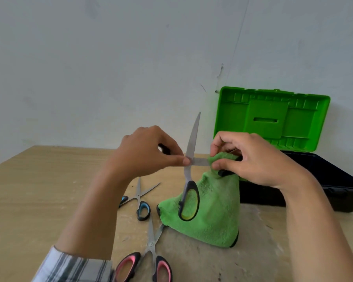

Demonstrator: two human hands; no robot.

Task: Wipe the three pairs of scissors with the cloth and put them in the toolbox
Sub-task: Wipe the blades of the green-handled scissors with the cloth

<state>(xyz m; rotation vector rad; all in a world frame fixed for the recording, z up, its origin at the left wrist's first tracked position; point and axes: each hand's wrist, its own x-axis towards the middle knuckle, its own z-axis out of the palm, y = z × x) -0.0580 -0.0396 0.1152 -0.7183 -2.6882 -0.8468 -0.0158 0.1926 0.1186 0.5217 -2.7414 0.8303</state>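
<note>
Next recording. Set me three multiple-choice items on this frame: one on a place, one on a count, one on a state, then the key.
1. Where is the toolbox?
A. on the table, right rear
B. on the table, left front
C. on the floor

2. How many pairs of scissors lie unheld on the table?
A. one
B. two
C. three

3. The toolbox lid is:
A. shut
B. open, standing up
C. removed

Key: 1 A, it stands behind the right hand. 2 B, the blue-handled pair and the pink-handled pair lie there, while the left hand pinches the yellow-handled pair and the right grips the cloth. 3 B, its green inside faces the camera.
</note>
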